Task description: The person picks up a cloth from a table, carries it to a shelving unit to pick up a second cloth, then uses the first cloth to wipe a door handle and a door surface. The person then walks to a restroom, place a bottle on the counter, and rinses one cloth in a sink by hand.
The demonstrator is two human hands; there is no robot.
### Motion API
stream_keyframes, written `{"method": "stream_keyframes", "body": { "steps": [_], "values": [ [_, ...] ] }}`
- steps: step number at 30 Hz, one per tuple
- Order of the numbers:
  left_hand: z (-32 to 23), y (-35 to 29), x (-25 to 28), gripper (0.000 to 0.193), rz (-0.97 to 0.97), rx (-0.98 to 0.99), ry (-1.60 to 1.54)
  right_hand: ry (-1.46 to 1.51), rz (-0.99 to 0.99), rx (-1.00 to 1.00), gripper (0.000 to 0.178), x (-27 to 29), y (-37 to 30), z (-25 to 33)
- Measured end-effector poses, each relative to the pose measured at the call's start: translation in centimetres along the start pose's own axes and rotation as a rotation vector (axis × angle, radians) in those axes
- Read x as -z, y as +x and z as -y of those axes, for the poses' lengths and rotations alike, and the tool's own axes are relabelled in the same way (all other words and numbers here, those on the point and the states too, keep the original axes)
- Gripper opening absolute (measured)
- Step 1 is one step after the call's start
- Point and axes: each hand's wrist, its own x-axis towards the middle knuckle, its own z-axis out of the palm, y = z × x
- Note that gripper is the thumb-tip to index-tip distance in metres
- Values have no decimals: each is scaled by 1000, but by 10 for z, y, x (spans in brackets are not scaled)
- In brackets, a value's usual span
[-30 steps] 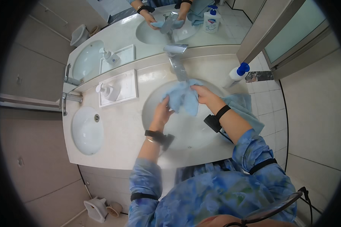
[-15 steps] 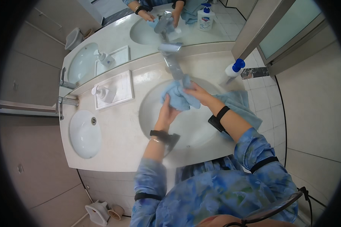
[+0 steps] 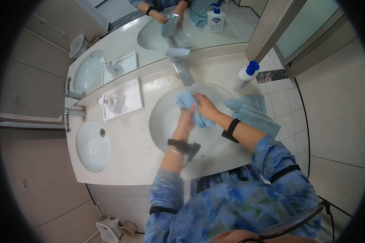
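Note:
A light blue cloth (image 3: 202, 121) is bunched between my two hands over the white oval sink (image 3: 160, 133). My left hand (image 3: 185, 118) grips it from the near left side. On the right, my right hand (image 3: 206, 106) is closed round the other part of it. The chrome faucet (image 3: 183, 71) stands just beyond the cloth, at the far rim. Dark bands circle both wrists, each with a small dark device attached. Parts of my fingers are hidden by the folds.
A second blue cloth (image 3: 253, 113) drapes over the counter's right edge. Beyond it stands a white pump bottle (image 3: 246, 76) with a blue top. To the left are a white tray (image 3: 132, 97) with a soap dispenser (image 3: 111, 103) and a smaller sink (image 3: 92, 148). A mirror runs behind.
Both hands have drawn the cloth down, away from the faucet and nearer to me. The cloth is now squeezed into a tighter, longer bundle.

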Motion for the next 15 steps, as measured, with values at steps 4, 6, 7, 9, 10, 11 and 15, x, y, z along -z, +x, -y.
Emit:
{"method": "stream_keyframes", "body": {
  "steps": [4, 6, 7, 9, 10, 11, 15],
  "values": [
    [1, 13, 27, 44, 107, -4, -234, 65, 27, 282, 45, -8, -5, 3],
    [3, 12, 25, 47, 128, 19, -212, 65, -64, 451, 44, -4, 3, -6],
    [4, 11, 24, 48, 137, 8, -84, 164, -83, 305, 40, 3, 9, -12],
    [6, 15, 34, 48, 140, -11, 47, 266, -95, 165, 37, 14, 23, -27],
    [5, 19, 45, 49, 182, -61, 157, 319, -114, 131, 32, 20, 30, -34],
    [4, 20, 49, 50, 226, -101, 267, 370, -135, 87, 28, 23, 33, -35],
    [4, 16, 44, 49, 153, -135, 306, 306, -157, -8, 26, 24, 38, -30]
  ]
}}
